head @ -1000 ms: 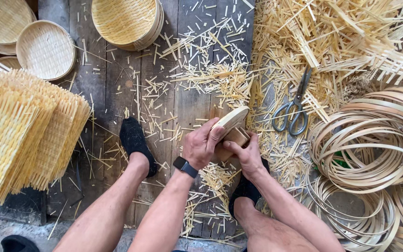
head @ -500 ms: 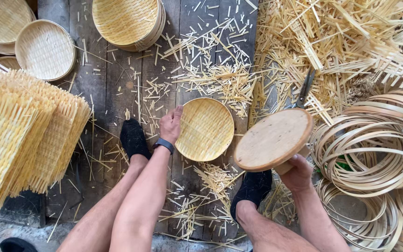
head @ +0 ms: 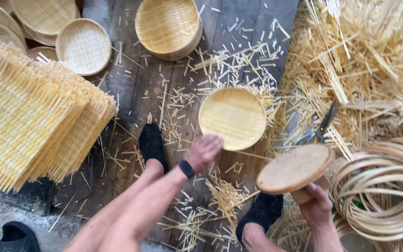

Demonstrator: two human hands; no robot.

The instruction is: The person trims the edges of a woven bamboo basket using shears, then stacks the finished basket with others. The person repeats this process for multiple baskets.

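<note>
Leftmost, we see a stack of woven mats (head: 33, 112) with fringed edges, and finished round trays (head: 82, 45) behind it along the top. Further right, another pile of trays (head: 168, 27) sits at the top of the dark plank floor (head: 131, 84), which is littered with cut slivers.

Our left hand (head: 204, 151) hovers with fingers loose and spread, gripping nothing, its fingertips just at the lower left rim of the round woven tray (head: 232, 118) lying flat on the planks. The tray lies ahead and slightly right of that hand, and being round it has no long axis to speak of. The left hand is plainly the nearer one.

To the right, our right hand (head: 317, 205) is closed around the block under a round wooden disc (head: 295, 168), held tilted just off the tray's lower right edge. Scissors (head: 320, 128) lie near, on the heap of bamboo strips (head: 364, 70); coiled hoops (head: 383, 186) crowd the far right. Open room lies left of the tray, above our black sock (head: 151, 144).
</note>
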